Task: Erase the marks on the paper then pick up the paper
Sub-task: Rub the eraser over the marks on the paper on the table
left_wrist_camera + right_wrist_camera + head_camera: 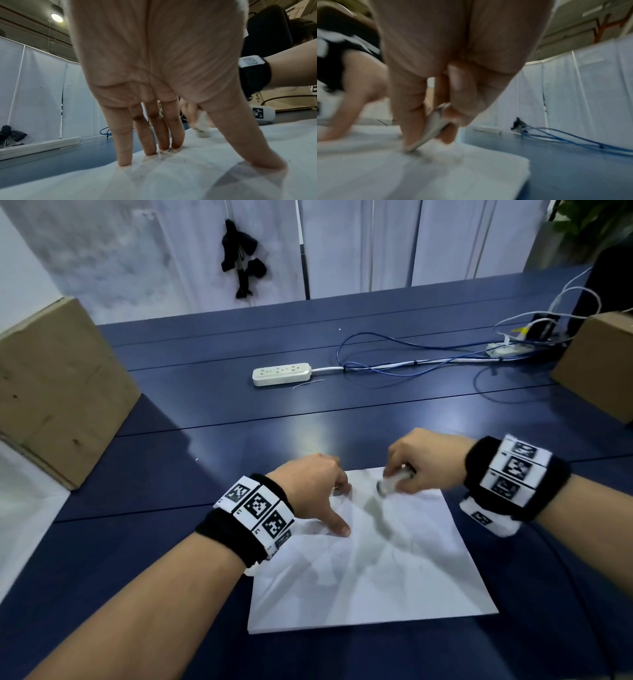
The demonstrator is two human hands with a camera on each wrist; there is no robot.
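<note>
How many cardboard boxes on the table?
2: one cardboard box at the table's far left edge, the other at the right edge, partly cut off. More could sit outside the frame.

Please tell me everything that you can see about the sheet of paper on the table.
The paper is a white sheet, creased, with faint grey smudges near its far edge. It lies flat on the dark blue table, turned slightly askew. The left hand presses straight fingers and thumb on its far left part. The right hand holds a small pale eraser against the sheet near the far edge; the eraser is blurred.
</note>
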